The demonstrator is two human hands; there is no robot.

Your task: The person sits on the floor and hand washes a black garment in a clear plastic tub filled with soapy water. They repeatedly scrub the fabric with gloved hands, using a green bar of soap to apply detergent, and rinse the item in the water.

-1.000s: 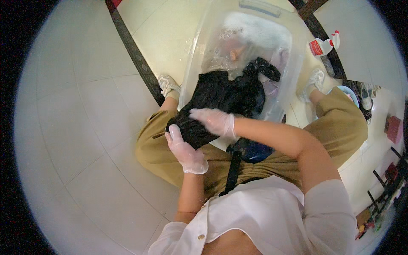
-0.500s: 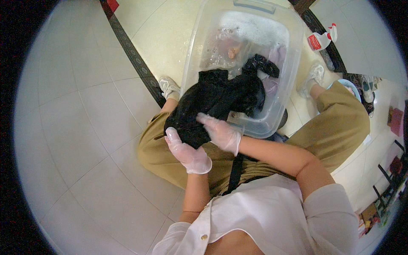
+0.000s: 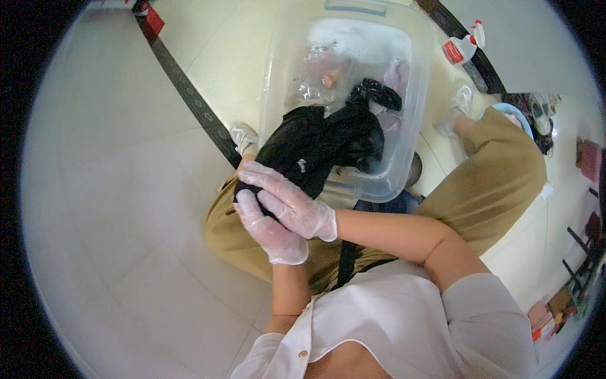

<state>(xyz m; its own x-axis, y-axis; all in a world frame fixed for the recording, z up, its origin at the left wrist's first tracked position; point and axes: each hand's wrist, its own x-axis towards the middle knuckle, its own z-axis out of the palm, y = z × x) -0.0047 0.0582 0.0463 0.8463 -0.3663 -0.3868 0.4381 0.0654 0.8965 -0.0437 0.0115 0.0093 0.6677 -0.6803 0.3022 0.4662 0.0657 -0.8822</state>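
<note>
A wet black garment [image 3: 300, 148] with a small white mark hangs over the near left side of a translucent plastic tub [image 3: 413, 126]. Its near end is gathered between my two hands, both in clear plastic gloves. My left hand [image 3: 274, 234] grips that end from below, over my left knee. Across the top lies my right hand [image 3: 293, 205], its fingers pressed onto the cloth close to the left fingers. Under the hands, part of the cloth is hidden. Inside the tub are foamy water [image 3: 360, 44] and a lilac cloth [image 3: 391, 123] beside the black sleeve.
A white spray bottle [image 3: 464, 44] with a red label stands beyond the tub on the right. Behind my right knee is a light blue basin [image 3: 514, 117]. A dark patterned strip [image 3: 189, 88] crosses the tiled floor at left. Shoes [image 3: 543, 110] stand at the right.
My right hand has slid left and nearer along the garment, up against my left hand. The white mark on the cloth now shows. The whole view has shifted slightly.
</note>
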